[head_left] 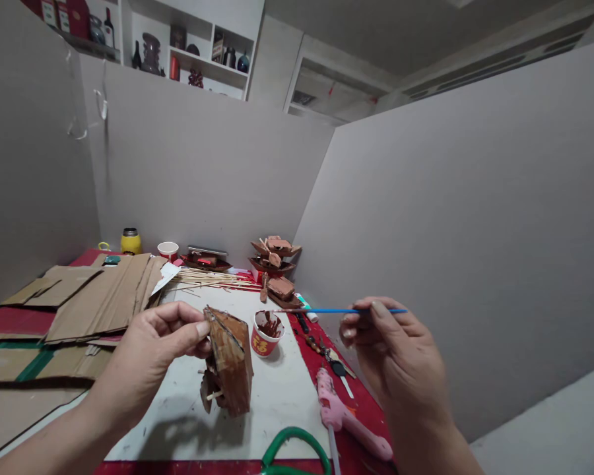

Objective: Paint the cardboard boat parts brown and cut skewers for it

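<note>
My left hand (pixel 153 346) is closed on a small brown-painted cardboard model (pixel 229 361) with little sticks poking out, held up over the white work sheet (pixel 282 396). My right hand (pixel 389 349) pinches a thin blue-handled paintbrush (pixel 341 311) that points left, its tip above a red-and-white paper cup of brown paint (pixel 266 333). The cup stands on the sheet just right of the model.
A pink glue gun (pixel 344 415) lies on the red table cover by my right wrist, with small tools above it. Flat cardboard sheets (pixel 94 297) are stacked left. Bamboo skewers (pixel 208 278), brown painted model pieces (pixel 277 264), a yellow flask (pixel 130 241) and grey partition walls lie behind. Green-handled scissors (pixel 292 448) sit at the front edge.
</note>
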Demonstrator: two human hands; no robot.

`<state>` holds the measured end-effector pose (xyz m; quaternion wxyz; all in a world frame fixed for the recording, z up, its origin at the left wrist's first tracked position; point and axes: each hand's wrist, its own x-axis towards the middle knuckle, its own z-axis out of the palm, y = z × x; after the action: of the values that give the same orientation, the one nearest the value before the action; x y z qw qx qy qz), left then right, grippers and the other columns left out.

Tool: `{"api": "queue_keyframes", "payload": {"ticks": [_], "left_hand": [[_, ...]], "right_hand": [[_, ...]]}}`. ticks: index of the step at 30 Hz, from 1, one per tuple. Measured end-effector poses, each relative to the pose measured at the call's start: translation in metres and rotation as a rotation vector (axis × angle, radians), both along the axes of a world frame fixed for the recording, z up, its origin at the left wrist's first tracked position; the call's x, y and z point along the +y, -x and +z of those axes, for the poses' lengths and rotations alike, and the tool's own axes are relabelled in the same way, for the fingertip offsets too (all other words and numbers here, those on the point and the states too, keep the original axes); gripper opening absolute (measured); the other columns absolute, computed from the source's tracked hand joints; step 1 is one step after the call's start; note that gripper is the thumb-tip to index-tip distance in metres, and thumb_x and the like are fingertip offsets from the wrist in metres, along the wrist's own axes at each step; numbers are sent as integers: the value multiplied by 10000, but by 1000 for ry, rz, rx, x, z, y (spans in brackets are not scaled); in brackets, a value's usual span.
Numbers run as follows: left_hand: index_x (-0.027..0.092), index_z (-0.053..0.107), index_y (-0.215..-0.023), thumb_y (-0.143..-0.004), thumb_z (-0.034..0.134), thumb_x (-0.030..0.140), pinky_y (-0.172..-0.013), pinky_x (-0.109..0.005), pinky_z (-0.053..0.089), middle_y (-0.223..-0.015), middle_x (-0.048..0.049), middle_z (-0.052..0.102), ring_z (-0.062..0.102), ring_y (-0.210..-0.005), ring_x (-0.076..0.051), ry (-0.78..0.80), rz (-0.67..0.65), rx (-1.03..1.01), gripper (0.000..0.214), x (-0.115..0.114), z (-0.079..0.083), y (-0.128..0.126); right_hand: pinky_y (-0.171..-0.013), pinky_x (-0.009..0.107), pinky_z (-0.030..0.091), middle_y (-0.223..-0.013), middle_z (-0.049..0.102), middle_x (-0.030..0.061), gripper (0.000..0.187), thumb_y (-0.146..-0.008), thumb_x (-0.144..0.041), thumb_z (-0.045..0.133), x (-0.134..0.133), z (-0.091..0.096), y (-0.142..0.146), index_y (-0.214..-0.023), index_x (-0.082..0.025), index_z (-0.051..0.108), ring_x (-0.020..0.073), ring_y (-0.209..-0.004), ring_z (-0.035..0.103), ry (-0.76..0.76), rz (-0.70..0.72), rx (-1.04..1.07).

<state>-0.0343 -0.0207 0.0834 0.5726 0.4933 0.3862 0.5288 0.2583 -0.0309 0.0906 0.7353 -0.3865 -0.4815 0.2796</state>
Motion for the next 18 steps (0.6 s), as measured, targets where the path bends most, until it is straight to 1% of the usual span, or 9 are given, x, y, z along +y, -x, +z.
{"api": "queue_keyframes", "payload": {"ticks": [4, 8, 13, 18], "left_hand": [[194, 720, -732, -753, 818, 337, -670, -267, 512, -699, -7, 718, 654, -661, -146, 2, -14, 9, 175, -1, 0, 0], [205, 718, -724, -757, 814, 330, -659, -259, 510, -690, 5, 711, 649, -649, -138, -1, -24, 3, 161, -3, 1, 0], [204, 722, -718, -762, 811, 319, -657, -262, 511, -692, 5, 711, 649, -650, -139, 3, -25, 5, 152, -5, 2, -2], [200, 724, -722, -765, 809, 331, -662, -264, 506, -697, -2, 720, 652, -657, -143, -4, -20, 6, 162, -5, 3, -2]], "right_hand": [[-450, 208, 560, -615, 729, 2, 230, -769, -453, 855, -13, 7, 24, -759, -244, 759, 128, -480, 669, -45, 178, 34], [-464, 202, 571, -644, 750, 7, 182, -818, -419, 825, -13, 8, 39, -787, -246, 776, 128, -495, 687, -69, 278, 17], [-479, 177, 567, -648, 760, 2, 183, -823, -411, 825, -6, 10, 42, -782, -238, 782, 116, -506, 701, -74, 312, 26], [-500, 188, 578, -617, 745, 5, 198, -857, -412, 793, -8, 6, 34, -790, -227, 766, 113, -491, 679, -44, 316, -12]]}}
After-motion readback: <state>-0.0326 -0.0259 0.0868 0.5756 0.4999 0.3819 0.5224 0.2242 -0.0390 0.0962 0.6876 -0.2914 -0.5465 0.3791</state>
